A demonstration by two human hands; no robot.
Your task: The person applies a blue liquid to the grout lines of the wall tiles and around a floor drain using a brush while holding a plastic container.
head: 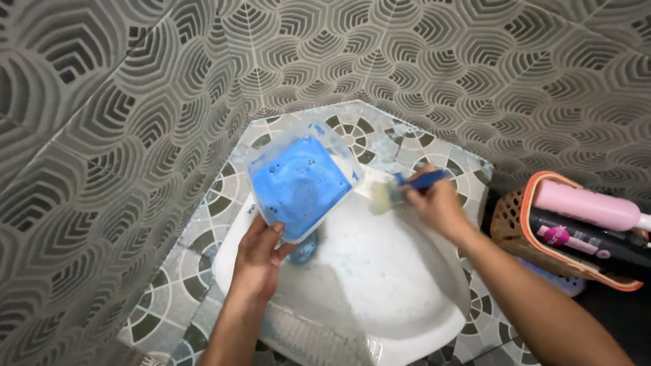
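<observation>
Nearest the viewer, low in the corner: a white ceramic squat pan (380,285), ribbed at its near edge, wet and flecked with faint blue, set in a raised step of patterned floor tiles (166,298).

Left, just above the pan: left hand (258,261), its grip closed on the near corner of a clear plastic container (302,183), thumb on top and fingers beneath. The container is tilted over the pan's left side and holds bright blue, foamy liquid.

Under that corner: a small round blue patch (305,249) on the ceramic; whether it is pooled liquid or a fitting cannot be told.

Right, farther in: right hand (437,203), grip wrapped shut round the blue handle of a brush (397,190), whose pale bristles rest on the pan's far rim.

Step in hand, as judged: scrubbing the far rim with the blue liquid as cleaner. A next move would call for keeping the container level enough not to slop, and for firm bristle pressure.

Far right, on the floor: an orange basket (515,227) with a pink bottle (586,205) and a black bottle (590,244) lying in it.

Beyond: grey leaf-pattern wall tiles (407,54).
</observation>
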